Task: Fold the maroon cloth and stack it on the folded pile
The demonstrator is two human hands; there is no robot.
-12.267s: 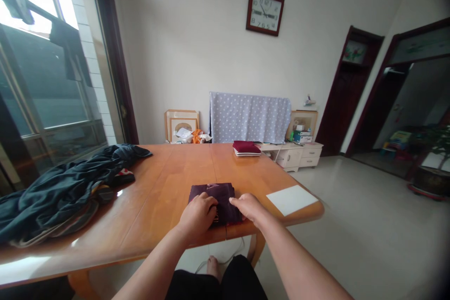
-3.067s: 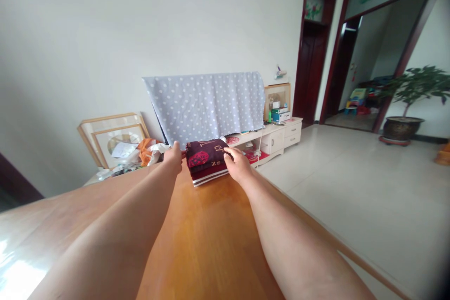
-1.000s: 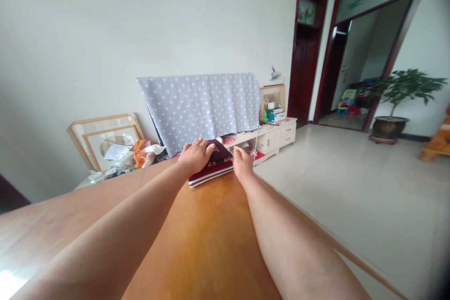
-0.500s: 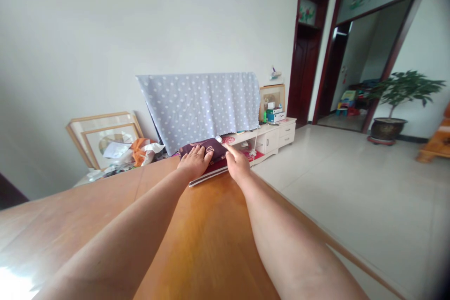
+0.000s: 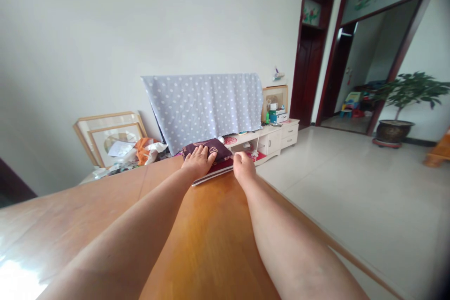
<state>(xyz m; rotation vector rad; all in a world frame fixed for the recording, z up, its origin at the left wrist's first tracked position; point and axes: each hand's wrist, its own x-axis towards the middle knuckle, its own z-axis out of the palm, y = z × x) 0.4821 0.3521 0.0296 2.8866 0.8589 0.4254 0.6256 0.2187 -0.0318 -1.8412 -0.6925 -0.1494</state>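
Note:
A folded dark maroon cloth item (image 5: 221, 148) with pale printed lettering lies at the far end of the wooden table (image 5: 207, 234). A dark red layer with a white-and-black striped edge (image 5: 213, 177) shows beneath it. My left hand (image 5: 199, 160) rests flat on top, fingers spread over the lettering. At the right edge of the cloth, my right hand (image 5: 244, 167) is closed, its fingers curled in and seeming to pinch the corner; the fingertips are partly hidden. A small white round object (image 5: 221, 139) shows just behind the cloth.
Beyond the table stands a low white cabinet (image 5: 274, 143), with a polka-dot cloth (image 5: 207, 103) draped over something large. Picture frames (image 5: 110, 122) and loose bags (image 5: 144, 150) are at the left. A potted plant (image 5: 395, 129) stands on the tiled floor at right.
My right hand's extended finger has curled in, and that hand is now closed at the cloth's right edge. The left hand stays flat on the cloth. The view has shifted slightly.

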